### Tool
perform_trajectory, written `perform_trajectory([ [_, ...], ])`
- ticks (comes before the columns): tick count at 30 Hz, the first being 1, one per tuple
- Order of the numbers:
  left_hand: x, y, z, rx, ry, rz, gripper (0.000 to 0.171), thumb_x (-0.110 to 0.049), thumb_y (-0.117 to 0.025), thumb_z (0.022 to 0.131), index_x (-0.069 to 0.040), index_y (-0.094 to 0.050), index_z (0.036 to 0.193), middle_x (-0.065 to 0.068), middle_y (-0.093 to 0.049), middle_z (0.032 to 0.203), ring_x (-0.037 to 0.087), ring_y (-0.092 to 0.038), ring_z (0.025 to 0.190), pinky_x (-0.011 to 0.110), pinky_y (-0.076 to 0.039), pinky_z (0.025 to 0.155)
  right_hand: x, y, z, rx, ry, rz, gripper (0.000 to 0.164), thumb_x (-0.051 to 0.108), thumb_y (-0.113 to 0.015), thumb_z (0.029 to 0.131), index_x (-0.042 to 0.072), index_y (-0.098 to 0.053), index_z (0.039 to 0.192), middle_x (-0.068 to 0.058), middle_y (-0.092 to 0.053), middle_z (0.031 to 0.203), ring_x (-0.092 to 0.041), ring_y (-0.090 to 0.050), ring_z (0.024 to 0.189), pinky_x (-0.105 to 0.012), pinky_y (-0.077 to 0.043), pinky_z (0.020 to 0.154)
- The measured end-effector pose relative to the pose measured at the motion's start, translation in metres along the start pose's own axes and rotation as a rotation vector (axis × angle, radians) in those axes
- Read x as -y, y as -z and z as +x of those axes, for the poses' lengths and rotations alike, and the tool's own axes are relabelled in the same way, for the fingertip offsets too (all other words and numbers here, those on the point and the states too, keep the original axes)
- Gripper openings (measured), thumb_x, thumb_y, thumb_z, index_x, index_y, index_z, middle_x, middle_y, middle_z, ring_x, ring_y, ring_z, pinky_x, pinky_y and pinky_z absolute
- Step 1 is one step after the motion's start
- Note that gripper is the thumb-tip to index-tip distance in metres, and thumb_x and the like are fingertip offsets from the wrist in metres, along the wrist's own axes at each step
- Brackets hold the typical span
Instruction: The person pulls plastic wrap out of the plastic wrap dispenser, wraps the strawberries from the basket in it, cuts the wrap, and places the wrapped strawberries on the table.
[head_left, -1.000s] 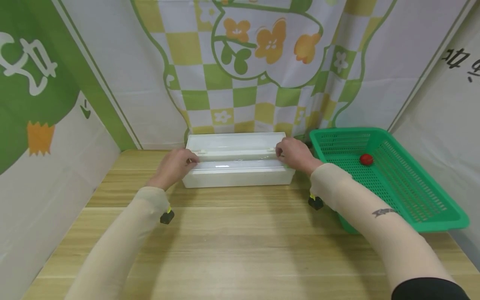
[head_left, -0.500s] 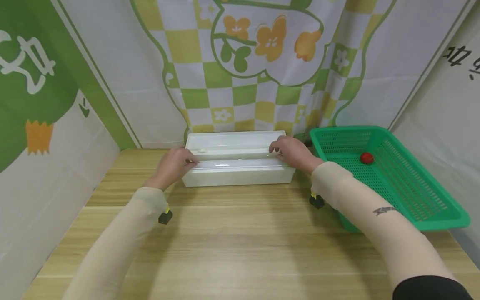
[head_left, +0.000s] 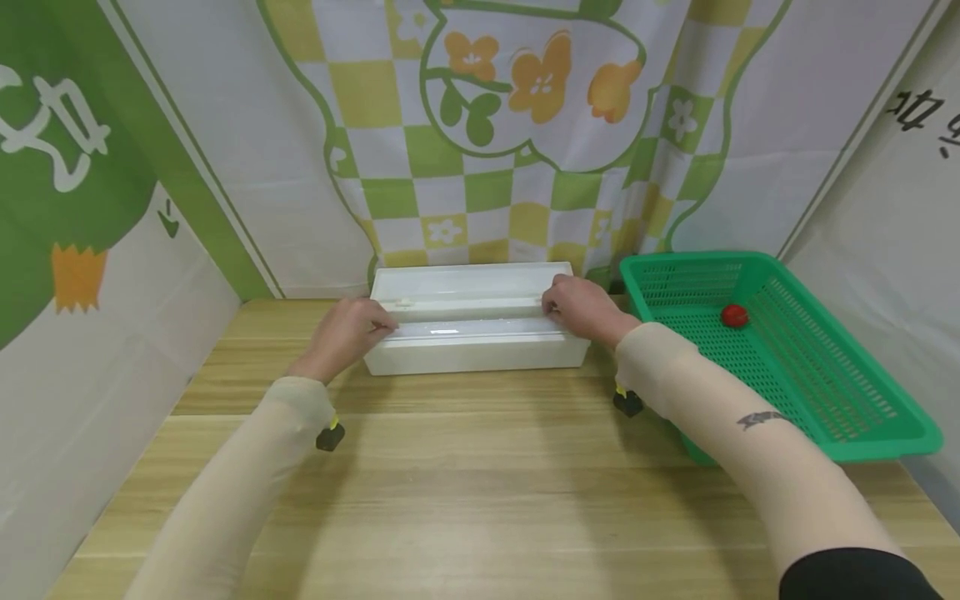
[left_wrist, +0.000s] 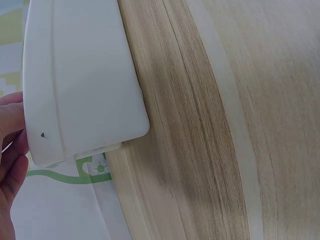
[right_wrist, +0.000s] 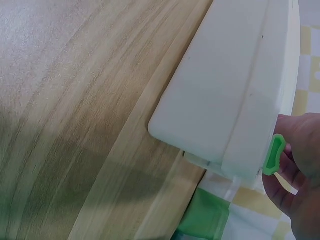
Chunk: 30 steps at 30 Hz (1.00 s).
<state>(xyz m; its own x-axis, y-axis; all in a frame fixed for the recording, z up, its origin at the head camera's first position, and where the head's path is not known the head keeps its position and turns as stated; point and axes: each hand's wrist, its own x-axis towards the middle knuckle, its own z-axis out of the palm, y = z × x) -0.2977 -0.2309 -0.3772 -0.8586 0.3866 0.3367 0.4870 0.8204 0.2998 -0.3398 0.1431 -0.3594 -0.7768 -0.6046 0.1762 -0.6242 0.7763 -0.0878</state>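
Observation:
A long white cling film dispenser (head_left: 476,357) stands at the back of the table with its lid (head_left: 474,281) raised. Clear cling film (head_left: 480,327) stretches along its front opening, glossy in the head view. At the left end, my left hand (head_left: 347,335) pinches the film's edge between thumb and forefinger. My right hand (head_left: 588,310) has its thumb and fingers curled in at the right end of the film. A small green plastic piece (right_wrist: 274,155) shows against the right fingers in the right wrist view. The fingertips are partly hidden behind the dispenser in both wrist views.
A green perforated basket (head_left: 847,350) stands to the right, under the right forearm in the head view, with a small red item (head_left: 734,316) inside. A printed curtain (head_left: 495,200) hangs right behind the dispenser. Wooden tabletop (head_left: 450,483) extends in front.
My right hand's fingers spread and shifted slightly left along the film, then drew together again. My left hand has kept its place at the left end.

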Motion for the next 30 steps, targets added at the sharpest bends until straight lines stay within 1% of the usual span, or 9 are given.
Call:
perform_trajectory([
  [8, -0.0012, 0.0009, -0.0001, -0.003, -0.004, 0.01, 0.01, -0.007, -0.07, 0.083, -0.008, -0.077, 0.09, 0.009, -0.074, 0.093, 0.022, -0.067, 0.084, 0.038, -0.056, 0.076, -0.0022, -0.0004, -0.0004, 0.008, 0.002, -0.014, 0.012, 0.007, -0.06, 0.09, 0.008, -0.072, 0.088, -0.009, -0.062, 0.088, -0.023, -0.059, 0.081, -0.037, -0.053, 0.073],
  [13, -0.0016, 0.0009, 0.0001, -0.008, -0.016, 0.024, 0.009, -0.006, -0.07, 0.083, -0.007, -0.077, 0.089, 0.01, -0.075, 0.092, 0.023, -0.068, 0.083, 0.038, -0.056, 0.076, -0.0021, -0.0004, -0.0002, 0.037, -0.003, -0.04, 0.019, 0.005, -0.057, 0.089, 0.009, -0.074, 0.097, -0.01, -0.066, 0.093, -0.026, -0.062, 0.088, -0.039, -0.054, 0.076],
  [15, -0.0016, 0.0007, 0.0002, -0.008, -0.018, 0.02, 0.009, -0.005, -0.07, 0.083, -0.007, -0.077, 0.089, 0.01, -0.074, 0.092, 0.023, -0.068, 0.083, 0.038, -0.057, 0.076, -0.0014, 0.0, 0.0001, 0.068, 0.005, -0.084, 0.023, 0.004, -0.055, 0.09, 0.011, -0.075, 0.099, -0.011, -0.065, 0.093, -0.027, -0.062, 0.087, -0.041, -0.055, 0.075],
  [20, -0.0015, 0.0008, 0.0, -0.009, -0.022, 0.014, 0.01, -0.005, -0.07, 0.083, -0.007, -0.077, 0.089, 0.01, -0.074, 0.092, 0.022, -0.068, 0.083, 0.038, -0.057, 0.075, 0.0029, 0.0026, 0.0002, 0.159, 0.03, -0.247, 0.026, 0.002, -0.047, 0.09, 0.008, -0.072, 0.086, -0.012, -0.059, 0.086, -0.028, -0.057, 0.074, -0.044, -0.053, 0.063],
  [22, -0.0012, 0.0009, -0.0001, -0.012, -0.027, 0.013, 0.01, -0.006, -0.07, 0.083, -0.007, -0.077, 0.089, 0.01, -0.074, 0.092, 0.022, -0.068, 0.083, 0.038, -0.057, 0.075, 0.0043, 0.0041, -0.0001, 0.171, 0.032, -0.288, 0.025, 0.001, -0.046, 0.089, 0.006, -0.07, 0.083, -0.012, -0.058, 0.085, -0.029, -0.056, 0.073, -0.045, -0.053, 0.062],
  [26, -0.0006, 0.0008, -0.0002, -0.014, -0.029, 0.011, 0.009, -0.006, -0.07, 0.083, -0.007, -0.077, 0.089, 0.01, -0.074, 0.091, 0.021, -0.068, 0.081, 0.037, -0.057, 0.074, 0.0034, 0.0053, 0.0011, 0.154, 0.018, -0.313, 0.023, -0.001, -0.049, 0.088, 0.007, -0.067, 0.077, -0.012, -0.06, 0.086, -0.029, -0.058, 0.074, -0.045, -0.054, 0.063],
  [30, 0.0, 0.0003, -0.0003, -0.008, -0.02, 0.008, 0.01, -0.006, -0.07, 0.084, -0.007, -0.077, 0.09, 0.01, -0.074, 0.092, 0.021, -0.068, 0.081, 0.037, -0.057, 0.074, -0.0005, 0.0053, 0.0023, 0.121, -0.008, -0.283, 0.024, -0.003, -0.05, 0.086, 0.009, -0.063, 0.069, -0.01, -0.062, 0.084, -0.028, -0.059, 0.074, -0.044, -0.054, 0.064],
])
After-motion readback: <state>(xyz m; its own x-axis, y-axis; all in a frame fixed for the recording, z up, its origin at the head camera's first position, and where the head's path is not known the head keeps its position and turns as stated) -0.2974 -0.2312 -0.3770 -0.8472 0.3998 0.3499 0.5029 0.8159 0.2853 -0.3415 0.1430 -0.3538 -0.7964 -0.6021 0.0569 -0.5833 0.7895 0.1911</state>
